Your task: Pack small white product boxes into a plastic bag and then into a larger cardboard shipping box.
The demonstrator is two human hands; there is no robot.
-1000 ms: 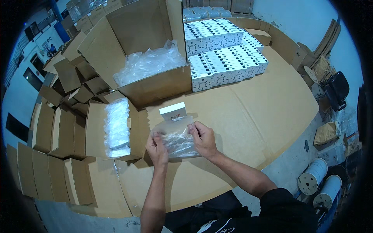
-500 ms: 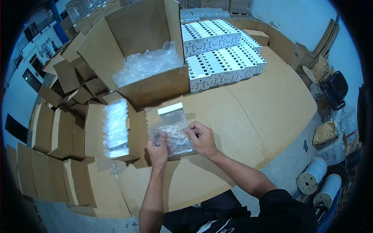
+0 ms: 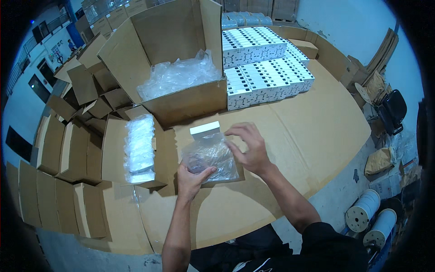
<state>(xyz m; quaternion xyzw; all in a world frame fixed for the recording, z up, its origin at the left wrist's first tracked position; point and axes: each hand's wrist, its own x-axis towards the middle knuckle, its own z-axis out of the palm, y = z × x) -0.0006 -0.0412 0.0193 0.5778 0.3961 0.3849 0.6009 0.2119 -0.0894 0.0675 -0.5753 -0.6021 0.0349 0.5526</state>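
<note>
A clear plastic bag (image 3: 217, 165) is held over the table in my left hand (image 3: 191, 182), thumb on top and the other fingers partly hidden by the plastic. Past the bag's far edge shows the end of a small white box (image 3: 205, 129); how much of it lies inside or under the bag I cannot tell. By the bag's upper right corner is my right hand (image 3: 251, 152), its thumb and fingers apart and curved, close to the plastic. To the left, an open cardboard carton (image 3: 114, 152) holds a row of white boxes wrapped in clear plastic (image 3: 139, 147).
Behind stands a large open carton (image 3: 186, 106) filled with clear plastic bags (image 3: 179, 77). Beside it are stacked white boxes (image 3: 267, 86) with dark markings. Empty cardboard boxes (image 3: 74, 154) crowd the left. Right of the cardboard-covered table (image 3: 312, 140) are a black chair (image 3: 392, 109) and cable spools (image 3: 362, 211).
My right hand has let go of the bag's right edge, spread its fingers and moved up toward the far corner. My left hand has shifted slightly right along with the bag.
</note>
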